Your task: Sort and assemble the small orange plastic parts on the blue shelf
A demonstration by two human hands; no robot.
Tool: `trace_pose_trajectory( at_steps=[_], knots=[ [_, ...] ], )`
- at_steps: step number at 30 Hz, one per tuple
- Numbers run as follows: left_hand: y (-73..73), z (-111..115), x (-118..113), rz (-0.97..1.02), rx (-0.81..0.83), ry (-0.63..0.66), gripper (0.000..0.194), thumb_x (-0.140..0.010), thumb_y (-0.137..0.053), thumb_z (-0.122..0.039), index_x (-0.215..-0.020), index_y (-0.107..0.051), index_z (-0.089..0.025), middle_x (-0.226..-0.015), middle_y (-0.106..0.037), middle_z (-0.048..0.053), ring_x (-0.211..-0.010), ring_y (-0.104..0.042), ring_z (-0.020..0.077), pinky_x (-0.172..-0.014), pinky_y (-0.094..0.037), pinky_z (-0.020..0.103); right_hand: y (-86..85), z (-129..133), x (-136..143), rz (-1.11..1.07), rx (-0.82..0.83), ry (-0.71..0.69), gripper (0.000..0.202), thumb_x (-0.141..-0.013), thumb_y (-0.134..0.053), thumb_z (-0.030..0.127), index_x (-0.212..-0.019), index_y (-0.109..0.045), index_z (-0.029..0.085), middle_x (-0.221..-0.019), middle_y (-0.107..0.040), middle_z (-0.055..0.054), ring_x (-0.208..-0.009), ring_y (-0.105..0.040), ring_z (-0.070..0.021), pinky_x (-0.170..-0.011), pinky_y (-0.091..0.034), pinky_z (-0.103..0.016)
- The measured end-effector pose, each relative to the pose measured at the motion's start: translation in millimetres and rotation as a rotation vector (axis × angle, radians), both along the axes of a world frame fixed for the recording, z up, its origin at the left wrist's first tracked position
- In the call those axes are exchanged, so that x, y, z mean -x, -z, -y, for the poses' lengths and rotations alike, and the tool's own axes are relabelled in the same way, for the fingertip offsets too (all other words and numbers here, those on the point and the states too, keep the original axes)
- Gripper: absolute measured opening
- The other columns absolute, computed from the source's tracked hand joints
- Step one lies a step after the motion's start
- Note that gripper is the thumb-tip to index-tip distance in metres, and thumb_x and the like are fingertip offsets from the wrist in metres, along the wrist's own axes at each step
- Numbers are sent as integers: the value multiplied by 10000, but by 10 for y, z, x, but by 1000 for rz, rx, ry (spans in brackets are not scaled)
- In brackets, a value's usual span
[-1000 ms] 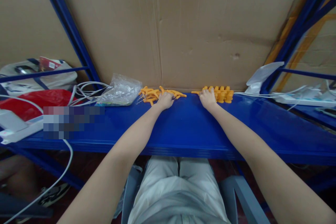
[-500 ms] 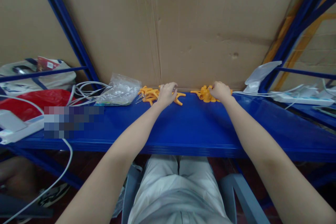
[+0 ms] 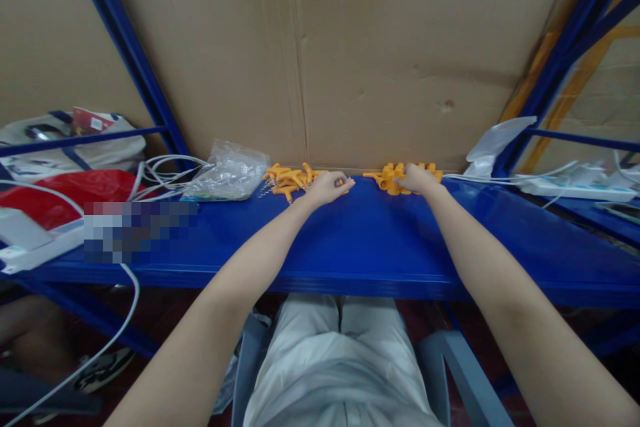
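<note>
Blue tabletop, upright cardboard panel, orange pieces

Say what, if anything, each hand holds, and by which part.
Cannot be told: left hand is at the orange pile, right hand at the orange cluster; fingers hide any hold.

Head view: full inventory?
Branched pieces: several, orange, back, left of middle
Ridged pieces: several, orange, back, right of middle
Metal bits: many, silvery, beside those at left
Plastic bag: one, clear, further left
Crumpled bag: one, red, far left
Fabric bag: one, whitish, behind it
Power strips: two, white, table ends
Cables: several, white, both sides
Cardboard: sheets, brown, background
Table: one, blue, centre
Rack posts: several, blue, sides
Chair: one, grey, bottom
Co-worker's shoe: one, dark, floor
Trousers: pale, bottom
Left hand: one, at branched pieces
Right hand: one, at ridged pieces
</note>
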State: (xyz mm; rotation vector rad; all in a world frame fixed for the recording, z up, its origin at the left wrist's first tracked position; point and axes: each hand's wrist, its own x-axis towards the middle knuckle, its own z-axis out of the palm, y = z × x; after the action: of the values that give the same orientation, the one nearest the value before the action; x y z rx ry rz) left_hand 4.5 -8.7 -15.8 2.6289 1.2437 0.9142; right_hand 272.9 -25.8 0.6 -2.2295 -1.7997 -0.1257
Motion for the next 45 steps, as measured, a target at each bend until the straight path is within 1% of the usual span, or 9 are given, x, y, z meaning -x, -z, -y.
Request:
trace_pose_trajectory(
  at_steps=[6,11,14,18,26,30,35,40,45],
  knots=[
    [63,-4,33,-261,82,62,269,-877,-690,-451,-845,-738,-188,-821,-743,57,-780,-682,213,-743,-489,302,131,-104,-18,0,68,-112,371,-914,-617,363,-1146,-749,106,-1151,-743,-241,-1132,-685,-389,-951,-517,-482],
    [92,-38,26,-376,92,48,343,-888,-667,-365,-1164,-728,-171,-1011,-766,81,-934,-713,234,-841,-529,313,212,-174,-49,-66,147,-209,292,-872,-684,407,-961,-760,140,-951,-768,-170,-951,-727,-347,-860,-554,-445],
    [76,-58,60,-399,42,46,379,-867,-627,-245,-1229,-717,-179,-1144,-751,88,-1062,-699,241,-945,-531,323,253,-199,-44,-120,178,-252,268,-869,-704,408,-930,-753,152,-928,-766,-146,-921,-730,-332,-852,-562,-438],
    [58,-69,117,-482,-40,2,449,-800,-572,-112,-1200,-753,-209,-1281,-705,96,-1211,-643,272,-1078,-483,381,293,-206,5,-124,136,-320,223,-872,-721,379,-964,-758,179,-1018,-770,-135,-1009,-719,-334,-938,-546,-447],
    [14,-4,111,-585,44,-156,462,-902,-483,-175,-1291,-731,-193,-1318,-694,133,-1234,-638,284,-1094,-475,395,282,-66,274,-123,91,-347,291,-883,-741,399,-1070,-757,177,-1041,-771,-105,-959,-730,-274,-909,-565,-361],
    [-26,28,113,-595,123,-208,439,-935,-467,-232,-1290,-724,-203,-1337,-710,115,-1239,-646,300,-1084,-487,419,203,12,378,-25,73,-383,282,-909,-685,319,-1111,-739,129,-1012,-773,-132,-934,-730,-272,-870,-565,-358],
    [-48,28,131,-599,191,-198,429,-955,-462,-252,-1299,-715,-209,-1371,-701,101,-1244,-651,277,-1057,-502,371,86,81,413,157,38,-288,355,-868,-650,212,-1209,-708,130,-1162,-747,-197,-1076,-708,-360,-904,-540,-432],
    [-40,2,143,-580,188,-181,412,-955,-471,-257,-1275,-724,-206,-1356,-709,98,-1231,-657,266,-1047,-501,350,28,127,452,171,144,-315,317,-882,-633,224,-1172,-734,144,-1130,-757,-185,-1073,-707,-356,-931,-521,-438],
    [-38,0,140,-589,185,-188,407,-958,-461,-262,-1259,-731,-217,-1312,-729,88,-1220,-663,258,-1042,-501,341,1,167,468,191,141,-297,326,-895,-631,225,-1192,-732,134,-1121,-754,-190,-1093,-697,-358,-947,-506,-437]
  ],
)
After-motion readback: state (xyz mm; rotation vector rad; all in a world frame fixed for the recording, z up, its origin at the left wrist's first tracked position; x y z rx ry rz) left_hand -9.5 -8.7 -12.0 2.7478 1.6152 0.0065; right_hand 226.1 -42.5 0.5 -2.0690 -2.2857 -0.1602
